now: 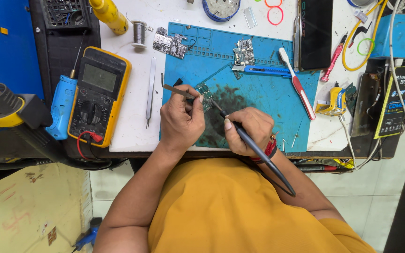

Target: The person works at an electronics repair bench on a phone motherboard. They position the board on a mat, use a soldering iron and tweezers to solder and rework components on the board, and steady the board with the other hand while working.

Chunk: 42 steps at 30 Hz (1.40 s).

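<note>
My left hand (pixel 180 119) grips metal tweezers (pixel 176 91), whose tips rest at a small green circuit board (pixel 205 92) on the blue work mat (pixel 258 93). My right hand (pixel 248 130) holds a dark soldering iron (pixel 254 145) like a pen. Its tip points up-left at the same board, and its cord trails back over my wrist. Both hands rest on the mat's near edge, over a dark stained patch.
A yellow multimeter (pixel 98 96) and a blue tool (pixel 62 105) lie left of the mat. Spare tweezers (pixel 150 91), a solder spool (pixel 139 33), other circuit boards (pixel 170 44), a blue utility knife (pixel 266 71), a toothbrush (pixel 298 86) and a phone (pixel 315 33) lie around.
</note>
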Available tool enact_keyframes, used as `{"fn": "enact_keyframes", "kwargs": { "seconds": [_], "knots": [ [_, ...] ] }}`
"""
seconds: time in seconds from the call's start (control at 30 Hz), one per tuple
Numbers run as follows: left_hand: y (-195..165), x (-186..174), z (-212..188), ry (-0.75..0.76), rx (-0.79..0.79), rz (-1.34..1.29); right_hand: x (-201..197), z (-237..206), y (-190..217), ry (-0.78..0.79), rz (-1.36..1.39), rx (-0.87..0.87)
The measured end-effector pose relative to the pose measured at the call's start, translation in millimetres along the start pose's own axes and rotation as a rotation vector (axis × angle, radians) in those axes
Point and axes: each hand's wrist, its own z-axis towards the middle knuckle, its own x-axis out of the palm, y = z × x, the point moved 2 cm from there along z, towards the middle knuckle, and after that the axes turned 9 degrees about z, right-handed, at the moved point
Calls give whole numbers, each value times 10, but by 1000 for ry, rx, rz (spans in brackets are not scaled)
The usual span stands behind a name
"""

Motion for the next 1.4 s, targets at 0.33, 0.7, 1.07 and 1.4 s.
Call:
{"fn": "enact_keyframes", "kwargs": {
  "seconds": [0.33, 0.7, 1.07, 1.4],
  "knots": [
    [-5, -1, 5, 4, -8, 2, 1, 5, -1, -6, 4, 3],
    [-1, -3, -2, 2, -8, 15, 5, 3, 1, 9, 5, -11],
    [1, 1, 1, 0, 4, 7, -8, -11, -5, -4, 1, 7],
    [-3, 1, 5, 0, 3, 3, -7, -12, -4, 2, 5, -5]
  ]
}}
